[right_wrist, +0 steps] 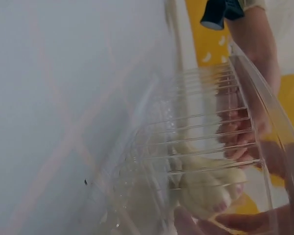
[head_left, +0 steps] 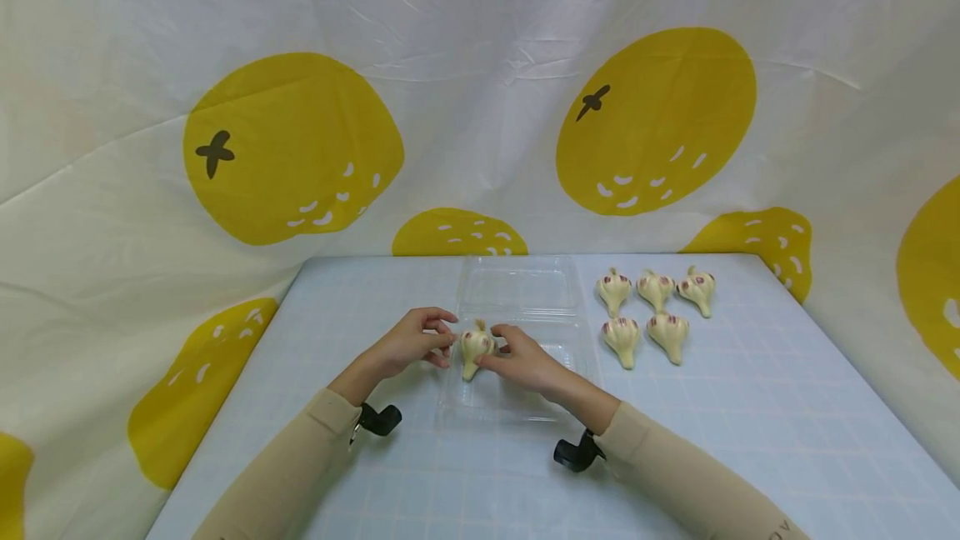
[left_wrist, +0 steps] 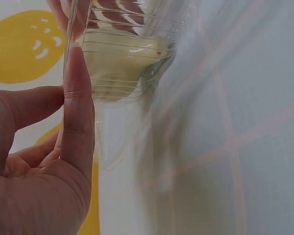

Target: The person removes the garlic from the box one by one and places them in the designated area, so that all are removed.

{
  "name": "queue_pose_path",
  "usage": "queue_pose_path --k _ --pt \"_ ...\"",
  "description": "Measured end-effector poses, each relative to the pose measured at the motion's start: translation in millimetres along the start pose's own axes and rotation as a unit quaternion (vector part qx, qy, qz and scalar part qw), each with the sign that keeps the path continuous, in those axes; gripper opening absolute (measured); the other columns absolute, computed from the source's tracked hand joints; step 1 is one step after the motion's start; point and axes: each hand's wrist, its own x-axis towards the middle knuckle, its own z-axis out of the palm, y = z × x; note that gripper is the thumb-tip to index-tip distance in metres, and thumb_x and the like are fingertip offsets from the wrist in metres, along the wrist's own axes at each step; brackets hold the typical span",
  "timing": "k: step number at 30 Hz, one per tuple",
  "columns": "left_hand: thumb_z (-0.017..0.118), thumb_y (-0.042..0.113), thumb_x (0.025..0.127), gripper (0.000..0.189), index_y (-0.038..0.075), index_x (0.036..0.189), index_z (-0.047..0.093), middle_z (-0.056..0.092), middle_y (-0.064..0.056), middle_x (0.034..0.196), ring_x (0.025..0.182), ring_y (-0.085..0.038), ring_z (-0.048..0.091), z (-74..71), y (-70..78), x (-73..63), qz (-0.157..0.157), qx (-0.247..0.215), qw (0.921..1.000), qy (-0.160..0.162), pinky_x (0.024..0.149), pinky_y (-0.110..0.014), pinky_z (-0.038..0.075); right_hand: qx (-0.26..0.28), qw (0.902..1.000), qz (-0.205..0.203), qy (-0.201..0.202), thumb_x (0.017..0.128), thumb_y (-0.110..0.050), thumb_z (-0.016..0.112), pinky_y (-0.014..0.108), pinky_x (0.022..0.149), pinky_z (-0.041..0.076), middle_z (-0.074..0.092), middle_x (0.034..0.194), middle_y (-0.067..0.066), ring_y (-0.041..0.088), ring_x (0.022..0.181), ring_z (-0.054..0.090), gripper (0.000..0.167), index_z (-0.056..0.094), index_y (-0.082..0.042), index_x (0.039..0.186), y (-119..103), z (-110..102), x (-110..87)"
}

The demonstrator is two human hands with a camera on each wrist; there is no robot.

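Note:
A clear plastic box (head_left: 517,402) lies with its lid (head_left: 517,286) folded back away from me. My right hand (head_left: 528,365) holds a pale garlic bulb (head_left: 477,346) with purple marks between thumb and fingers, inside the left part of the box. Through the ribbed wall, the same bulb (right_wrist: 201,188) shows in the right wrist view with fingertips against it. At the box's left side, my left hand (head_left: 416,340) pinches the rim; its thumb and a finger (left_wrist: 77,117) meet there in the left wrist view.
Several more garlic bulbs (head_left: 652,315) stand in two rows to the right of the box. Pale checked cloth covers the table (head_left: 720,423). Behind it hangs a white curtain (head_left: 480,107) printed with yellow fruit.

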Motion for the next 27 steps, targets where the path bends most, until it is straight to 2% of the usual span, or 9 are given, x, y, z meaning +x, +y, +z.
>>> queue_pose_path --k 9,13,20,27 --pt "0.062 0.001 0.101 0.044 -0.009 0.140 0.048 0.061 -0.028 0.103 0.070 -0.019 0.064 0.2 0.2 -0.3 -0.001 0.005 1.0000 -0.001 0.067 -0.033 0.064 0.009 0.9999 -0.009 -0.003 0.095 -0.025 0.072 0.048 0.096 0.054 0.059 0.138 0.018 0.035 0.120 0.061 0.055 0.054 0.003 0.139 -1 3 3.2" --pt "0.062 0.001 0.101 0.044 -0.010 0.140 0.047 0.061 -0.029 0.103 0.069 -0.018 0.064 -1.0 0.2 1.2 0.001 0.007 1.0000 -0.002 0.066 -0.032 0.064 0.014 0.9997 -0.015 -0.010 0.095 -0.022 0.072 0.047 0.096 0.054 0.062 0.130 0.016 0.034 0.117 0.062 0.049 0.057 0.003 0.134 0 4 4.8" --pt "0.063 0.002 0.101 0.044 -0.009 0.140 0.048 0.061 -0.028 0.104 0.069 -0.019 0.065 -1.5 -0.6 2.1 -0.001 0.008 1.0000 -0.001 0.066 -0.032 0.064 0.008 0.9988 -0.043 -0.020 0.094 -0.018 0.074 0.048 0.101 0.052 0.064 0.130 0.022 0.034 0.116 0.064 0.054 0.056 0.010 0.137 7 7 8.3" --pt "0.063 0.002 0.101 0.043 -0.009 0.140 0.049 0.061 -0.028 0.105 0.069 -0.019 0.066 -0.3 -0.7 0.0 -0.001 0.012 0.9999 -0.002 0.067 -0.032 0.064 0.008 0.9986 -0.049 -0.019 0.093 -0.021 0.076 0.044 0.097 0.055 0.068 0.123 0.015 0.027 0.111 0.065 0.052 0.060 0.006 0.135 10 7 7.3"
